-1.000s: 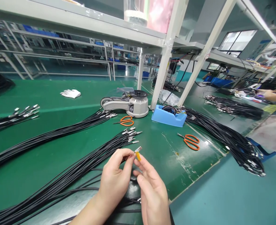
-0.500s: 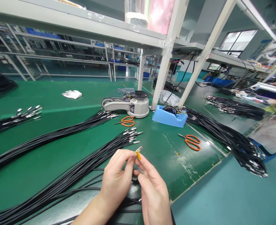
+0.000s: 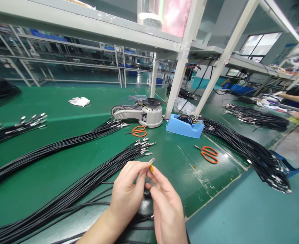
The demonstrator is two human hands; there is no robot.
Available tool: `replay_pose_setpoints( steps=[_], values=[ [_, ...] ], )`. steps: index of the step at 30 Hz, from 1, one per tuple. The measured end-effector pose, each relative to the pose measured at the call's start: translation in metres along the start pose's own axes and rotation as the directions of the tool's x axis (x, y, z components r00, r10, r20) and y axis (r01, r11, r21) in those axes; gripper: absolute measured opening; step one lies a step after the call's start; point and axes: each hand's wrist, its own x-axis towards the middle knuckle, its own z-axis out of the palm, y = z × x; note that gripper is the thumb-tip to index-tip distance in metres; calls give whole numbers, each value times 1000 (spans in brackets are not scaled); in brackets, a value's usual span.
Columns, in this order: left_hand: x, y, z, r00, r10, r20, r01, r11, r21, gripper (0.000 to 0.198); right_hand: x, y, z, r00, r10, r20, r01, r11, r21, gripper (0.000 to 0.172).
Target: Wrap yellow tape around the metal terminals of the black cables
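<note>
Between my hands is a cable's small metal connector (image 3: 152,160), its tip poking up past my fingertips. A strip of amber tape (image 3: 151,168) sticks out just below it. My left hand (image 3: 129,189) is closed, thumb and forefinger pinching the cable end behind the connector. From the right, the fingertips of my right hand (image 3: 166,206) meet the tape, with the fingers curled and the thumb bent in. The cable itself is mostly hidden by my hands. Beside my left hand, a bundle of black cables (image 3: 88,184) lies with its metal ends pointing away.
A grey tape dispenser machine (image 3: 150,115) and a blue tape holder (image 3: 185,127) stand ahead. Orange-handled scissors (image 3: 209,155) lie to the right, another orange-handled pair (image 3: 139,131) near the machine. A white glove (image 3: 79,101) is farther left. At far right, a person's arm (image 3: 296,98) shows.
The view has shifted slightly. My hands keep the same pinch on the connector end, and the amber tape looks a little more folded down against it.
</note>
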Motion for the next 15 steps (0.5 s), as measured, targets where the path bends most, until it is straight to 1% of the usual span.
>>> replay_pose_setpoints(
  steps=[4, 7, 9, 11, 15],
  values=[
    [1, -1, 0, 1000, 7, 4, -7, 1000, 25, 19, 3, 0, -1, 1000, 12, 20, -13, 1000, 19, 36],
    [1, -3, 0, 1000, 9, -1, -9, 998, 59, 20, 5, 2, -2, 1000, 2, 22, -2, 1000, -2, 35],
    [0, -5, 1, 1000, -11, -4, 11, 996, 84, 21, 6, 4, -3, 1000, -14, 16, 14, 1000, -26, 37],
    [1, -7, 2, 999, -27, 20, 25, 993, 112, 20, 6, 5, -4, 1000, -25, 8, 26, 998, -53, 38],
    [5, -6, 1, 995, -29, 92, 15, 989, 149, 13, 5, 9, -10, 1000, -20, 16, 22, 993, -118, 39]
  ],
)
